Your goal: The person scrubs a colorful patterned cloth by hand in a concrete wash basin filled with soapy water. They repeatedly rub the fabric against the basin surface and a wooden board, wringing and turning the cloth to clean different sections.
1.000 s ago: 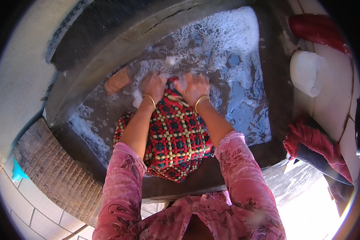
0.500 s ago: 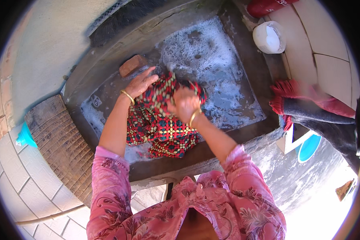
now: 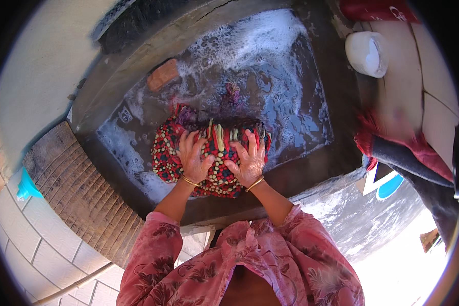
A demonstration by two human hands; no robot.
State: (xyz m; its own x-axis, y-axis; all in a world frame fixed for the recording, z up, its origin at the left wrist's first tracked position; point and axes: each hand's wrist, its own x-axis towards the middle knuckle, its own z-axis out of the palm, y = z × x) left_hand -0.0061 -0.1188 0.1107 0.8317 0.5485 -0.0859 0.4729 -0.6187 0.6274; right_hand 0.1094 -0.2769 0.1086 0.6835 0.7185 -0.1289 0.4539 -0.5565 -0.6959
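Observation:
A wet, chunky-woven cloth (image 3: 217,176) in red, black and cream lies bunched into a thick bundle in the near part of the soapy basin. Tassels in red, purple and cream stick out from its far side. My left hand (image 3: 194,158) presses down on the bundle's top, fingers spread. Beside it, my right hand (image 3: 249,160) also lies on the cloth with its fingers apart. Both thumbs point inward, with a gap of cloth between them. Each wrist wears a gold-coloured bangle. The underside of the bundle is hidden.
Foamy water covers the floor of the stone basin (image 3: 311,191). A reddish brick (image 3: 163,75) lies in it at the far left. A ridged wooden washboard (image 3: 81,188) stands at left. On the right are a white tub (image 3: 366,53) and a dark red fringed cloth (image 3: 403,150).
The cloth has been gathered into a compact bundle, its tassels now showing at the far side. Both hands have come nearer to me and lie side by side on it.

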